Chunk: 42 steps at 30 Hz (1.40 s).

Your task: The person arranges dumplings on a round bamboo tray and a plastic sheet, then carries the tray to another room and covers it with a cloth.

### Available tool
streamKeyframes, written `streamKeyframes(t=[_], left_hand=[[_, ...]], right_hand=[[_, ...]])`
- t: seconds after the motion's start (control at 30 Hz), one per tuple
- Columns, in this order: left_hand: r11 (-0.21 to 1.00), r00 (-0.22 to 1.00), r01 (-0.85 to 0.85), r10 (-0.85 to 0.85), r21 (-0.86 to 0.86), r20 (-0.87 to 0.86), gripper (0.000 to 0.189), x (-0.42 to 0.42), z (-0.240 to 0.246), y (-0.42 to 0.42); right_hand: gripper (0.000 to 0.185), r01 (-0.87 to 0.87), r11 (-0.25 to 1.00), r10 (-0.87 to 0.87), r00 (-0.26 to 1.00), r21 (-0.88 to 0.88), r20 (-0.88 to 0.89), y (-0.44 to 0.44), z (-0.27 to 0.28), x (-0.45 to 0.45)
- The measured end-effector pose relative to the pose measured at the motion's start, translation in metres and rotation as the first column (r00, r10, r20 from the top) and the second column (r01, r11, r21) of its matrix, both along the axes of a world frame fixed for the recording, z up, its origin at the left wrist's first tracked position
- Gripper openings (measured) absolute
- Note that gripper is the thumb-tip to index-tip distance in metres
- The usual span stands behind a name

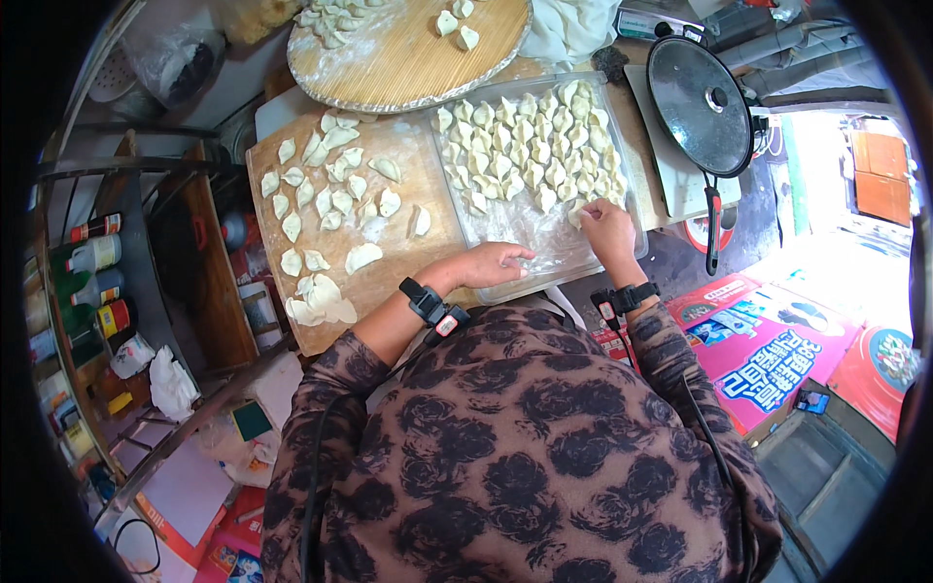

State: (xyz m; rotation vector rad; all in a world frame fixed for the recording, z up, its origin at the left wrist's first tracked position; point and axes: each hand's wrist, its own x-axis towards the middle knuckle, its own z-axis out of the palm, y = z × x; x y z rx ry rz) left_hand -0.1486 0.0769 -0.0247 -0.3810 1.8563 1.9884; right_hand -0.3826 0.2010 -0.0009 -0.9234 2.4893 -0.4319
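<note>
My right hand (609, 232) pinches a dumpling (577, 213) at the front right of the rows in a clear plastic tray (510, 294). Several pale folded dumplings (519, 151) stand close together over the tray's far part, and its floured near part shows bare. Over the tray's front left area, my left hand (496, 264) hangs with fingers apart and nothing in it. To the left, a wooden board (401, 273) carries more loose dumplings (341, 202). A pile of flat dough wrappers (321, 300) lies at the board's near left corner.
Beyond the board is a round woven tray (415, 55) with further dumplings. A lidded black pan (700, 106) sits at the right, its handle (713, 226) jutting towards me. Shelves with bottles (98, 251) line the left side. Pink printed cartons (773, 342) stand low at right.
</note>
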Motion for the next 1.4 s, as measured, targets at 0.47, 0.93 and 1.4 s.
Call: streamKeyframes(t=[0.47, 0.93, 1.4], left_hand=[[0.941, 0.949, -0.31, 0.314, 0.135, -0.008, 0.052, 0.024, 0.02, 0.01], [0.807, 0.821, -0.568, 0.57, 0.159, 0.039, 0.05, 0.048, 0.03, 0.048], [0.992, 0.992, -0.113, 0.116, 0.061, -0.043, 0.049, 0.066, 0.02, 0.006]], right_hand=[[0.024, -0.549, 0.784, 0.48, 0.832, -0.289, -0.278, -0.232, 0.061, -0.042], [0.032, -0.573, 0.812, 0.504, 0.783, -0.107, -0.365, -0.347, 0.013, -0.018], [0.024, -0.29, 0.943, 0.278, 0.956, -0.165, -0.089, -0.015, 0.053, 0.039]])
